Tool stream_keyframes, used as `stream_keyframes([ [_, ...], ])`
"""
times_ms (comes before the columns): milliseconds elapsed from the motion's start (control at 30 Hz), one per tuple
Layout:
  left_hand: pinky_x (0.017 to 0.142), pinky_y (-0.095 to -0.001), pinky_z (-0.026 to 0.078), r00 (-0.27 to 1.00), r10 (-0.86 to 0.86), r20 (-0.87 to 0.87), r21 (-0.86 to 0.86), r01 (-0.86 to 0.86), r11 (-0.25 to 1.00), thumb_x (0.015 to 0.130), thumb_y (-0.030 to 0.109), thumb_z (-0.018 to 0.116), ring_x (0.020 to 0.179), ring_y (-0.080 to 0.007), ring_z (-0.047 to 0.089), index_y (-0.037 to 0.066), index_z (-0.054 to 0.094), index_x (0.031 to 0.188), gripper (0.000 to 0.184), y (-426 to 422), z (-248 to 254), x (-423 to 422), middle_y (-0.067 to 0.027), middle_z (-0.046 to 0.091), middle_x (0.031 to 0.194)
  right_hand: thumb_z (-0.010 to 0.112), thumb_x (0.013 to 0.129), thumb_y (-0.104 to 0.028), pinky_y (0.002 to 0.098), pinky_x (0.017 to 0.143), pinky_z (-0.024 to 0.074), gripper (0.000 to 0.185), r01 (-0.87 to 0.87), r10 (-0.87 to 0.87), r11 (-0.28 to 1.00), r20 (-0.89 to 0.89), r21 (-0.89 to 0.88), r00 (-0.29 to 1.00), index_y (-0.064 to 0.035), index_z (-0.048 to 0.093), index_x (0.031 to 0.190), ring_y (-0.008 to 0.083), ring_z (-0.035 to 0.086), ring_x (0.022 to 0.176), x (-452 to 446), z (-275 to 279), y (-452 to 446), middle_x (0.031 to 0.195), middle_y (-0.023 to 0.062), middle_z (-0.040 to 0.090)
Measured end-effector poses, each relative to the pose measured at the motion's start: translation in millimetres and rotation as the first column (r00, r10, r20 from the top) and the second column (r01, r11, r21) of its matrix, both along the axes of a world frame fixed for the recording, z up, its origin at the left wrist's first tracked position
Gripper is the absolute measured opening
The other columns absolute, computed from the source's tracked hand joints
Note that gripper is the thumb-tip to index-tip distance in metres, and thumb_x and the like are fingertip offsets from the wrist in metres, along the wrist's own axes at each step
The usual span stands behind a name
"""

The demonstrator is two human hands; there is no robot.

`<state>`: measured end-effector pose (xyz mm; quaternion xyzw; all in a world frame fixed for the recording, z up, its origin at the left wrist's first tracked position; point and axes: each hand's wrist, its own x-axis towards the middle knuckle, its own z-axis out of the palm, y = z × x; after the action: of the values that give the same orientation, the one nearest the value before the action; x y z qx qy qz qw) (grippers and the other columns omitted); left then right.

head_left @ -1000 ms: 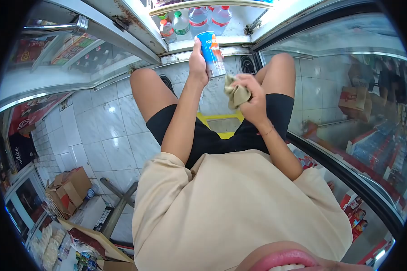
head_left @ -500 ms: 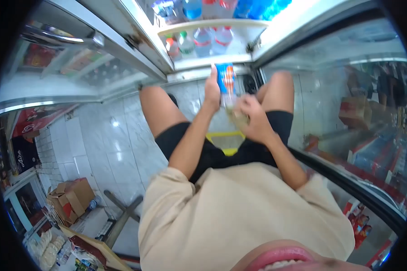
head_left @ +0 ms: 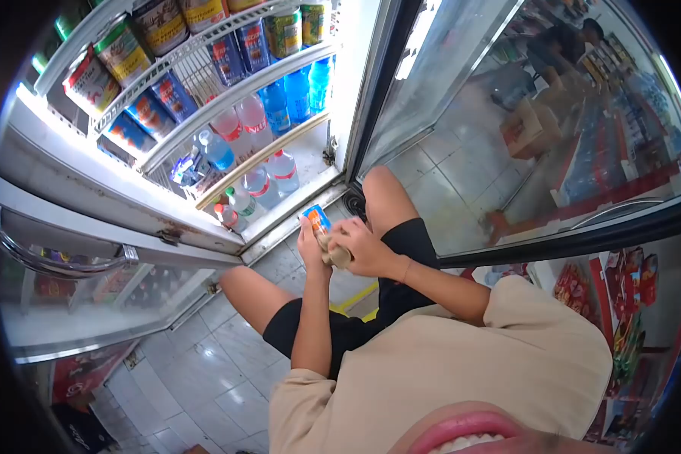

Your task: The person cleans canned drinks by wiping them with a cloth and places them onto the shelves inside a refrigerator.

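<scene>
Your L hand (head_left: 309, 246) grips the blue can (head_left: 315, 217) btwn your knees (head_left: 386, 184), before the open fridge (head_left: 358, 76); R hand (head_left: 361, 248) has fingers bunched round a cloth (head_left: 337, 259), prob. touching the can, view part-blocked; bottles (head_left: 256, 184) just beyond, glass door (head_left: 461, 181) blocks R, other door (head_left: 106, 219) L

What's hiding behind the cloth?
Part of a blue can, held in the left hand. Its far end pokes out, with some orange on it. Its near end can't be seen: the cloth and right hand cover it.
</scene>
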<state>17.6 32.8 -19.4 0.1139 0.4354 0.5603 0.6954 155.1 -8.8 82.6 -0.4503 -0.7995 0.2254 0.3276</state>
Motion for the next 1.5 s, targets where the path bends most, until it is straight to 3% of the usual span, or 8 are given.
stream_keyframes([
  [167,0.065,-0.0288,0.052,0.999,-0.001,-0.043,-0.109,-0.003,0.994,0.108,0.052,0.045,0.072,-0.0115,0.060,0.006,0.062,0.103,0.050,15.8,16.3,7.9,-0.0028,0.063,0.087,0.073,0.075,-0.002,0.0421,0.099,0.0459,0.022,-0.137,0.109,0.938,-0.104,-0.320,0.989,-0.0055,0.067,0.097,0.0382,0.055,0.115,27.3,26.9,5.8,0.121,0.0151,0.059],
  [333,0.100,-0.0357,0.052,0.979,-0.197,0.054,0.042,0.195,0.980,0.106,0.058,0.041,0.113,-0.0198,0.065,0.007,0.056,0.135,0.061,2.4,32.3,19.8,-0.0080,0.067,0.126,0.071,0.076,0.001,0.0471,0.108,0.0406,0.031,0.051,-0.048,0.988,-0.026,0.146,0.999,-0.0124,0.071,0.104,0.0423,0.051,0.128,18.9,48.7,19.2,0.136,0.0227,0.052],
  [500,0.095,-0.0355,0.053,0.957,-0.233,0.172,-0.002,0.237,0.971,0.102,0.066,0.037,0.106,-0.0206,0.067,0.009,0.062,0.128,0.067,-2.0,18.5,15.3,-0.0054,0.069,0.118,0.073,0.081,-0.014,0.0542,0.115,0.0334,0.031,-0.079,0.075,0.992,-0.037,-0.100,0.996,-0.0155,0.070,0.112,0.0539,0.039,0.136,19.9,-17.5,18.8,0.147,0.0305,0.042],
  [667,0.094,-0.0366,0.054,0.970,-0.219,0.109,-0.020,0.223,0.975,0.097,0.075,0.039,0.105,-0.0223,0.068,0.009,0.064,0.120,0.074,-5.3,25.4,18.3,-0.0071,0.069,0.115,0.074,0.088,-0.026,0.0467,0.109,0.0406,0.035,-0.064,0.015,0.958,-0.174,-0.280,0.985,-0.0141,0.071,0.120,0.0437,0.051,0.127,20.3,-3.7,13.7,0.132,0.0267,0.054],
  [833,0.092,-0.0348,0.054,0.973,-0.191,0.129,0.033,0.189,0.981,0.100,0.070,0.039,0.106,-0.0194,0.067,0.009,0.061,0.124,0.069,8.7,-7.0,20.8,-0.0061,0.068,0.119,0.070,0.091,-0.019,0.0433,0.100,0.0472,0.025,0.044,-0.059,0.985,-0.084,-0.165,0.995,-0.0118,0.072,0.115,0.0394,0.059,0.113,24.5,2.0,23.1,0.123,0.0200,0.061],
  [933,0.094,-0.0347,0.054,0.987,-0.141,0.083,0.017,0.140,0.990,0.102,0.067,0.039,0.109,-0.0187,0.066,0.009,0.057,0.131,0.068,9.5,9.1,22.1,-0.0062,0.067,0.122,0.072,0.089,-0.013,0.0398,0.104,0.0474,0.047,0.053,-0.108,0.979,-0.280,-0.198,0.954,-0.0071,0.062,0.133,0.0335,0.059,0.122,27.2,16.1,36.4,0.133,0.0216,0.060],
  [1300,0.089,-0.0341,0.053,0.996,-0.077,-0.036,-0.128,0.072,0.989,0.108,0.054,0.036,0.102,-0.0175,0.065,0.013,0.060,0.125,0.050,-7.9,-10.1,30.3,-0.0051,0.066,0.114,0.057,0.094,-0.010,0.0462,0.105,0.0456,0.037,0.078,-0.084,0.994,-0.077,-0.075,0.993,0.0085,0.057,0.126,0.0429,0.056,0.122,2.7,-49.5,8.7,0.140,0.0257,0.053],
  [1500,0.078,-0.0376,0.054,0.994,0.072,0.082,-0.096,-0.064,0.993,0.106,0.058,0.038,0.084,-0.0218,0.063,0.011,0.056,0.122,0.053,24.5,-25.8,3.0,-0.0094,0.065,0.099,0.066,0.085,0.000,0.0414,0.106,0.0463,0.052,-0.088,0.083,0.970,-0.030,-0.228,0.996,-0.0063,0.057,0.136,0.0409,0.056,0.126,27.2,-1.6,-29.0,0.145,0.0255,0.047],
])
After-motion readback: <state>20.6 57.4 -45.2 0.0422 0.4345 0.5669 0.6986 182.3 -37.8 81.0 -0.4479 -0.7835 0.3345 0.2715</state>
